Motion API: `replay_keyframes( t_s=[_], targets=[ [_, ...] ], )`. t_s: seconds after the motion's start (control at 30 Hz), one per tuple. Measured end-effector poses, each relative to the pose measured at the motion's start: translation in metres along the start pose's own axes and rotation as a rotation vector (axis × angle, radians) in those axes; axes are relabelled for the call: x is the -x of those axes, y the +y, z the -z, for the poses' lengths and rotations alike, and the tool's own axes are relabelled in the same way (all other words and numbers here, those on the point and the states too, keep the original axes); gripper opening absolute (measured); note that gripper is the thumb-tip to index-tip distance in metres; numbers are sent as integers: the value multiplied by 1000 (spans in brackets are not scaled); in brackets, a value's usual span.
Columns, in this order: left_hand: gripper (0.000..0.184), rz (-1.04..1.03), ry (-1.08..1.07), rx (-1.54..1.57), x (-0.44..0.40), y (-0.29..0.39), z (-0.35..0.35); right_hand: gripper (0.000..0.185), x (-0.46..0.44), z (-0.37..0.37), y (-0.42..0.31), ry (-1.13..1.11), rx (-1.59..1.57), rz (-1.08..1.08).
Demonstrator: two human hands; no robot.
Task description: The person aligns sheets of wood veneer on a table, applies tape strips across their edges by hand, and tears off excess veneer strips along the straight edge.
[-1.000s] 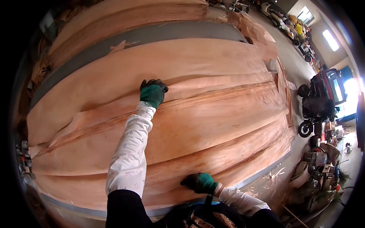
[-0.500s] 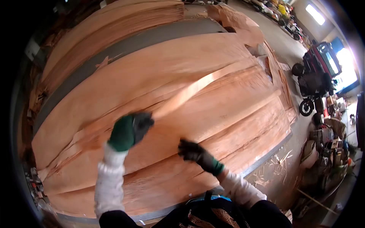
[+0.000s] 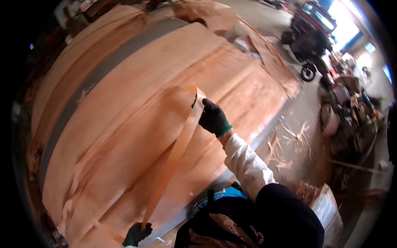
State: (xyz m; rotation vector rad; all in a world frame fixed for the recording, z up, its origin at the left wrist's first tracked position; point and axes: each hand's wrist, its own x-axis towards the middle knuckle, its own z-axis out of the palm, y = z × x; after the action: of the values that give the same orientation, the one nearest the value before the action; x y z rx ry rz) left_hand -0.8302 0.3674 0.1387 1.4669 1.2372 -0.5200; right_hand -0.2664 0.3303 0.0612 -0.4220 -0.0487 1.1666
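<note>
A long narrow strip of thin wood veneer [image 3: 175,155] stretches between my two gloved hands, above a wide layered stack of veneer sheets [image 3: 136,107]. My right hand [image 3: 210,115], in a black and green glove, is closed on the strip's upper end, where the strip bends over. Near the bottom edge of the view my left hand [image 3: 138,233] is closed round the strip's lower end. The sheets beneath are wavy, with ragged, overlapping edges.
A grey strip [image 3: 103,70] separates this stack from another veneer stack [image 3: 66,87] at the left. Crumpled veneer [image 3: 206,14] lies at the far end. Wood scraps [image 3: 295,134] litter the floor at the right, near a parked vehicle [image 3: 312,31] and piled clutter [image 3: 347,107].
The narrow strip has come off the stack and now spans both hands. My left hand has moved down toward the near edge, my right hand up and forward. The view has turned right.
</note>
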Motion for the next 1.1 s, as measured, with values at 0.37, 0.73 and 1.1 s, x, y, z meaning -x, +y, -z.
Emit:
replay_keyframes(
  t_s=[0.37, 0.73, 1.1],
  targets=[
    [33, -43, -210, -339, -49, -71, -13, 7, 127, 101, -137, 471, 988, 491],
    [27, -175, 555, -569, -46, 6, -68, 37, 156, 197, -218, 975, 687, 526],
    [19, -279, 1225, 40, -99, -34, -125, 47, 136, 259, -279, 1081, 719, 537]
  ],
)
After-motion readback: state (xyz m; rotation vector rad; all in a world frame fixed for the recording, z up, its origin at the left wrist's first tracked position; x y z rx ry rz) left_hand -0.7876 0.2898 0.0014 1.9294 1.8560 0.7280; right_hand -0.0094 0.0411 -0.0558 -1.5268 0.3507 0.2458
